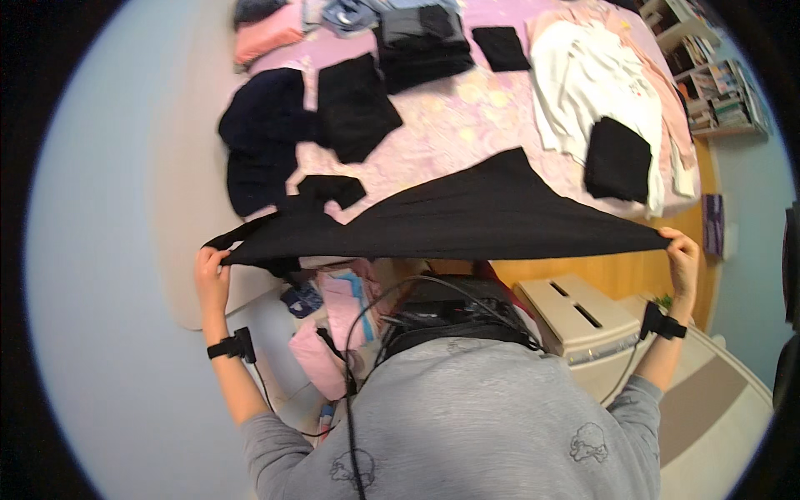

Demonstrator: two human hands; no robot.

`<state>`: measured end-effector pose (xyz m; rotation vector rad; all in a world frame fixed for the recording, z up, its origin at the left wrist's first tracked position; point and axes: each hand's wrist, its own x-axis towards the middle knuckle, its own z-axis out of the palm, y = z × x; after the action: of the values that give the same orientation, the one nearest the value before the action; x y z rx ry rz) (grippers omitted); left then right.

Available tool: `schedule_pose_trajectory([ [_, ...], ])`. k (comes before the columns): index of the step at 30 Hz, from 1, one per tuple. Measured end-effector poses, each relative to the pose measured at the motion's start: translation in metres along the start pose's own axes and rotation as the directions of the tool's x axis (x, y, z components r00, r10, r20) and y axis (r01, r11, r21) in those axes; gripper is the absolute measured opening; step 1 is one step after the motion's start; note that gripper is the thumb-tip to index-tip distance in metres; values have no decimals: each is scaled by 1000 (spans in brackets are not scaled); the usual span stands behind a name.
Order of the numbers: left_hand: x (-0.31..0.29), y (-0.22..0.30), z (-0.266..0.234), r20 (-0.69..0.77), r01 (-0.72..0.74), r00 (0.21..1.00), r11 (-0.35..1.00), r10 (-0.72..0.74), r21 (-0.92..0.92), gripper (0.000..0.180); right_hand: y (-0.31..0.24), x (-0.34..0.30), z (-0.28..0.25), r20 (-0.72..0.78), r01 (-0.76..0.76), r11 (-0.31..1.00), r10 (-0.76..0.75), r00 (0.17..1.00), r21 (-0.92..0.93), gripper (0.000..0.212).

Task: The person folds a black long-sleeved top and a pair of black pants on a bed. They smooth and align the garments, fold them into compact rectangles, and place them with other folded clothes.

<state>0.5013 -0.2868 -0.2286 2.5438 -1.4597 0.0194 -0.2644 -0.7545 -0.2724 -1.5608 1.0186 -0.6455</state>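
A pair of black trousers [467, 221], as far as the shape tells, is stretched sideways between my hands at the near edge of the bed. My left hand [212, 271] pinches its narrow left end. At the other end, my right hand [682, 254] grips the corner with closed fingers. The lower edge is pulled nearly straight, while a pointed part reaches up over the bedspread. Near the left end, dark cloth [321, 190] lies beneath or hangs from it; I cannot tell which.
On the pink flowered bedspread [467, 117] lie dark garments [267, 137], a black folded stack [425, 62], a small black folded piece [500, 48] and a white sweatshirt [575, 83] with a black folded garment [618, 158] on it. A beige cabinet [575, 312] and pink cloths [321, 358] are near my body.
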Motion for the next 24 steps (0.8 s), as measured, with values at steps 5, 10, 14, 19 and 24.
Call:
schedule_pose_trajectory([
  [5,-36,-10,40,68,24,997,998,-28,61,25,18,-14,15,-23,-90,993,92,996,71,15],
  [10,-42,-24,43,72,48,996,994,-55,99,27,12,-20,23,-37,-143,968,154,987,208,15],
  [14,-49,-29,40,74,50,996,994,-57,99,28,9,-26,26,-65,-107,970,124,990,217,15],
  [19,-46,-43,39,78,-9,997,993,-1,119,29,4,-23,31,-71,-32,979,47,996,199,10],
  [24,-37,-49,43,103,16,994,991,-30,134,28,-7,-15,39,-152,-183,978,197,969,104,19],
])
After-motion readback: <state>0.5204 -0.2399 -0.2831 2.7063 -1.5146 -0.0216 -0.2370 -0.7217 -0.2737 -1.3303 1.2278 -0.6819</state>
